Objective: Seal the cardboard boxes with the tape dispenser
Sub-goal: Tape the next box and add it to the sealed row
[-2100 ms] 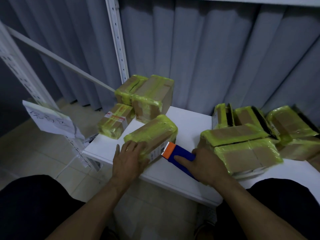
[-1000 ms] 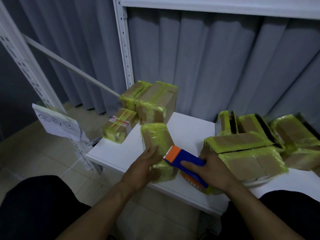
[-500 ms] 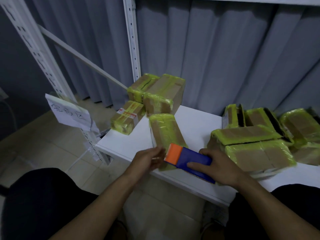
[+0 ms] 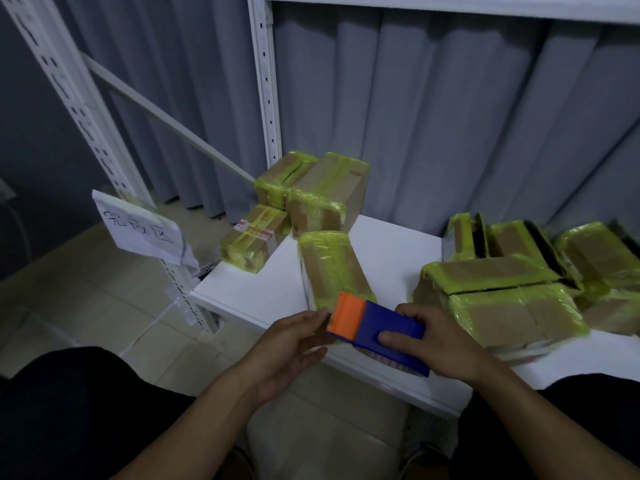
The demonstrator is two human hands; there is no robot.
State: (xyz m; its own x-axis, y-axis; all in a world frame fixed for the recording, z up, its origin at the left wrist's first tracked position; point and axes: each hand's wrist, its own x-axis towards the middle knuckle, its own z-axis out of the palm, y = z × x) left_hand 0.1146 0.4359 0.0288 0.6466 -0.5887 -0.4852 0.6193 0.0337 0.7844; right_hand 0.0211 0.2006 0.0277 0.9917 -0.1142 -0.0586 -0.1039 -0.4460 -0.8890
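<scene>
I count one tape dispenser (image 4: 388,327) and my two hands, left hand (image 4: 294,344) and right hand (image 4: 433,341). Four taped boxes (image 4: 332,268) stand left and centre. The right heap (image 4: 512,313) shows at least five more, exact number unclear. One paper sign (image 4: 145,226).

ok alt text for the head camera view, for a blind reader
A person's right hand grips a blue and orange tape dispenser at the front edge of a white shelf, the left hand at its orange end. A yellow-taped cardboard box stands just behind it, more taped boxes piled on both sides.
</scene>
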